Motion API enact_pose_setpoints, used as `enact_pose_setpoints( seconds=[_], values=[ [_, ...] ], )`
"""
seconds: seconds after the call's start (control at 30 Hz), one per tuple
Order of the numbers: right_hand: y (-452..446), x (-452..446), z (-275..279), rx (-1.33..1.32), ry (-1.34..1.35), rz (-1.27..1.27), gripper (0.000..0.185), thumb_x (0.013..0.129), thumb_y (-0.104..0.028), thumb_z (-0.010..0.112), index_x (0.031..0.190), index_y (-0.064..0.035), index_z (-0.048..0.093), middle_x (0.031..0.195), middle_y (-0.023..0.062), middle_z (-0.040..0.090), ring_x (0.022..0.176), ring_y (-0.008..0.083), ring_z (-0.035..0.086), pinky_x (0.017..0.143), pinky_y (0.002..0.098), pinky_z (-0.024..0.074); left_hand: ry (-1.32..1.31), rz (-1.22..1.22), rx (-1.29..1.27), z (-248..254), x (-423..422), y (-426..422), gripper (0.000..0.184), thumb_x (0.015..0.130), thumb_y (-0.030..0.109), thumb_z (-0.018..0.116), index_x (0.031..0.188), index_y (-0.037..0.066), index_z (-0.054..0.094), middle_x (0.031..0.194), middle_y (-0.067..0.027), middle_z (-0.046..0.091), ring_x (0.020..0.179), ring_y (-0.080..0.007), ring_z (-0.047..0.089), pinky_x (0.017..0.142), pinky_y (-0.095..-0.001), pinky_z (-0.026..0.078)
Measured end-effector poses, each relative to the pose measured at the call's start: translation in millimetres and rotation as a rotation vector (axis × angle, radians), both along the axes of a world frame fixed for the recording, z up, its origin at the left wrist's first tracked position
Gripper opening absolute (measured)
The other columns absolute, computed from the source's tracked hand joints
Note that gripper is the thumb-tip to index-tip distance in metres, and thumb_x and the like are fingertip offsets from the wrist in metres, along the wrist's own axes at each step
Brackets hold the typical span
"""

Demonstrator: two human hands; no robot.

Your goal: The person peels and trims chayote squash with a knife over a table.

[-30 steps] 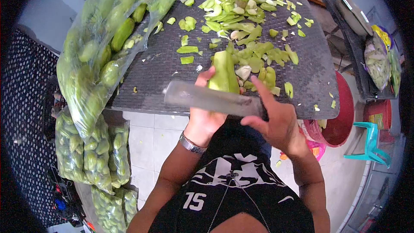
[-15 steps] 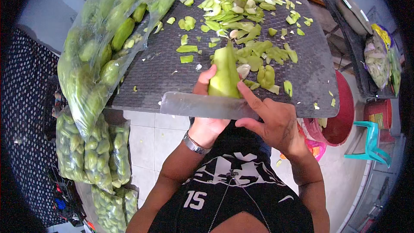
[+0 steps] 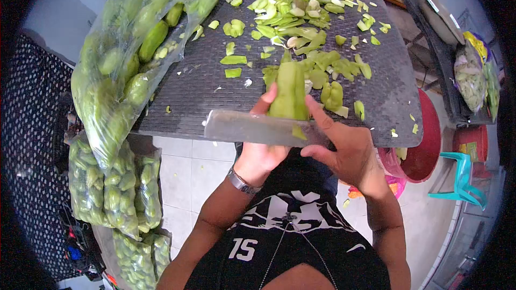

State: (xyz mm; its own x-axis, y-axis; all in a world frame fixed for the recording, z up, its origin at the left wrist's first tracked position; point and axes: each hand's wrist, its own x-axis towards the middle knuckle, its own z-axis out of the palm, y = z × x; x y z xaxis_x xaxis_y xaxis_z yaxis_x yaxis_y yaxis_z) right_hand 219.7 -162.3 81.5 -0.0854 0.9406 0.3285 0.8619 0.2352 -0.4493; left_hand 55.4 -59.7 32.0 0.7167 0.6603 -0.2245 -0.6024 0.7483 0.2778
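Note:
My left hand (image 3: 263, 156), with a metal watch on the wrist, wraps round a long pale-green fruit (image 3: 289, 91) from below. The fruit is cut into flat facets and its kind is uncertain. In my right hand (image 3: 349, 147) is a wide-bladed knife (image 3: 242, 128), its handle hidden in the grip. The blade lies crosswise at the fruit's near end, over the table edge, with a small green shaving (image 3: 299, 132) on it. My right index finger is stretched along the fruit's right side. Cut green slices (image 3: 295, 11) are heaped beyond, with loose pieces around the fruit.
On the left of the dark woven-pattern table (image 3: 193, 91) lies a large clear bag of whole green fruit (image 3: 115, 75). More filled bags (image 3: 115, 182) are below it. A red tub (image 3: 427, 145) and a turquoise stool (image 3: 463, 180) stand at the right.
The fruit has shifted slightly right and turned in my left hand. A shaving now shows on the blade, and the knife's tip end has risen a little.

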Motion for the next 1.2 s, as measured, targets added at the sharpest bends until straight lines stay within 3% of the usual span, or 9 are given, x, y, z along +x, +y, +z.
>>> enact_pose_setpoints(
  seconds=[0.17, 0.67, 0.77, 0.93, 1.07, 1.17, 1.2],
  values=[
    [-3, -3, 1, -0.064, -0.092, -0.013, 0.09, 0.088, -0.057, 0.07, 0.161, -0.017, 0.035, 0.071, 0.0128, 0.067, 0.064, 0.0309, 0.069, 0.056, 0.0426, 0.0535, 0.105, 0.055, 0.044, 8, 2, -1, 0.049, 0.105, 0.046, 0.053, 0.139, 0.011, 0.06, 0.131, -0.0102, 0.068, 0.12, -0.0258, 0.065, 0.108, -0.047, 0.048],
    [4, 2, -10, 0.015, -0.117, 0.038, 0.093, 0.087, -0.061, 0.069, 0.161, -0.0174, 0.034, 0.066, 0.0103, 0.064, 0.057, 0.0301, 0.066, 0.052, 0.0421, 0.0512, 0.227, 0.08, 0.14, 9, 2, -5, 0.057, 0.103, 0.045, 0.053, 0.147, 0.008, 0.053, 0.137, -0.0106, 0.064, 0.125, -0.0248, 0.062, 0.11, -0.0437, 0.047],
    [6, 7, -5, -0.098, -0.096, 0.027, 0.095, 0.087, -0.061, 0.069, 0.162, -0.0159, 0.031, 0.077, 0.0162, 0.069, 0.069, 0.0358, 0.07, 0.06, 0.0445, 0.0546, 0.245, 0.125, 0.133, 13, 2, -10, 0.051, 0.102, 0.04, 0.061, 0.14, 0.006, 0.056, 0.124, -0.0081, 0.068, 0.112, -0.0202, 0.067, 0.098, -0.0397, 0.053],
    [6, 9, -6, -0.097, 0.021, 0.02, 0.101, 0.086, -0.063, 0.07, 0.163, -0.0141, 0.026, 0.097, 0.0271, 0.072, 0.092, 0.0443, 0.071, 0.075, 0.0486, 0.0575, 0.188, 0.089, 0.138, 7, 0, -6, 0.049, 0.103, 0.037, 0.06, 0.139, 0.005, 0.056, 0.125, -0.0095, 0.068, 0.111, -0.0213, 0.068, 0.097, -0.0404, 0.056],
    [6, 13, 5, -0.217, -0.043, -0.063, 0.102, 0.087, -0.064, 0.068, 0.163, -0.0131, 0.024, 0.095, 0.0279, 0.072, 0.091, 0.0447, 0.072, 0.075, 0.0499, 0.0575, 0.204, 0.071, 0.117, -1, -5, -7, 0.05, 0.103, 0.038, 0.06, 0.139, 0.004, 0.055, 0.125, -0.0117, 0.068, 0.109, -0.0228, 0.07, 0.093, -0.0413, 0.059],
    [7, 19, 1, -0.217, 0.024, -0.103, 0.099, 0.084, -0.057, 0.075, 0.162, -0.0179, 0.03, 0.08, 0.0272, 0.065, 0.085, 0.0523, 0.061, 0.066, 0.0498, 0.05, 0.105, 0.019, 0.076, -11, -15, -9, 0.05, 0.105, 0.042, 0.055, 0.139, 0.004, 0.054, 0.124, -0.0134, 0.068, 0.107, -0.0261, 0.071, 0.086, -0.0465, 0.062],
    [8, 21, 2, -0.244, -0.016, -0.114, 0.099, 0.085, -0.059, 0.073, 0.163, -0.018, 0.028, 0.081, 0.0263, 0.067, 0.084, 0.0498, 0.065, 0.067, 0.0504, 0.0519, 0.123, 0.02, 0.086, -7, -16, -13, 0.051, 0.105, 0.043, 0.052, 0.139, 0.005, 0.054, 0.124, -0.0137, 0.068, 0.107, -0.0274, 0.071, 0.084, -0.0486, 0.063]
  ],
)
